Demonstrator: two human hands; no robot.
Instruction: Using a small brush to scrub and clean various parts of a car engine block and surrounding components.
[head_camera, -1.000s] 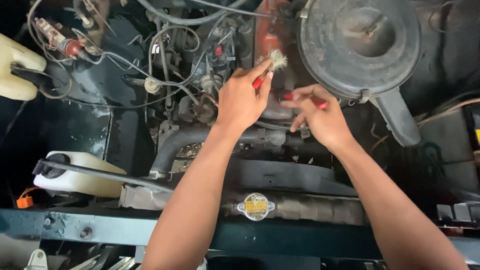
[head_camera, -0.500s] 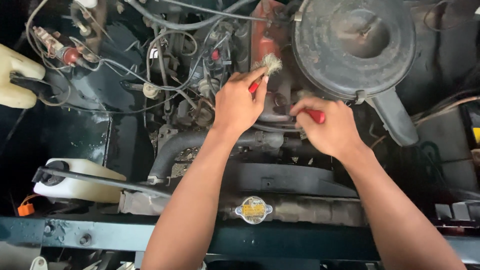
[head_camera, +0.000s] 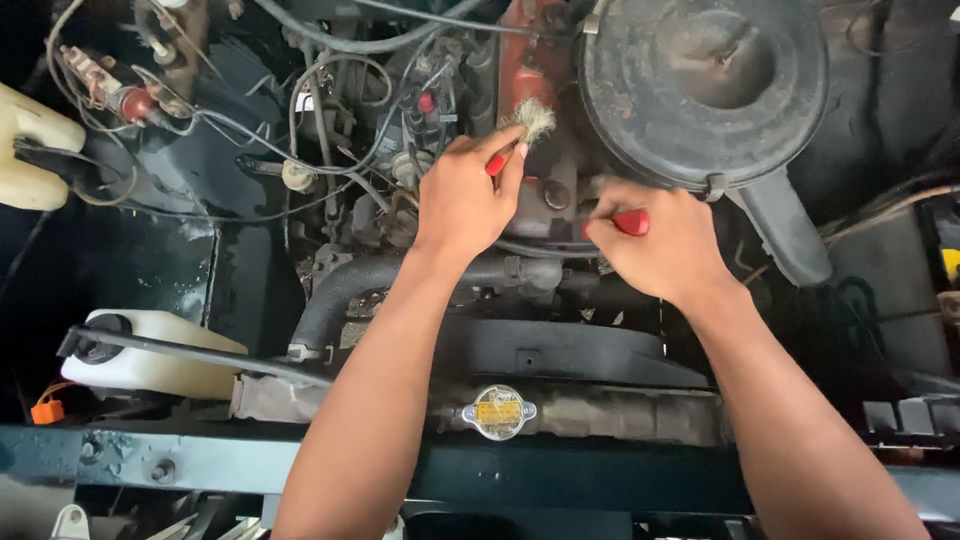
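While gripped — brush (head_camera: 532, 120), red-handled tool (head_camera: 630, 222).

Right hand (head_camera: 668, 248) swallows the red-handled tool (head_camera: 630, 222), tip unseen; the brush (head_camera: 520, 135) handle's buried in the left hand (head_camera: 466, 195).

Car workshop: open engine bay (head_camera: 560, 80)

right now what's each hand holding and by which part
Left hand grips a small red-handled brush with frayed pale bristles by its handle; right hand is closed around a red tool handle.
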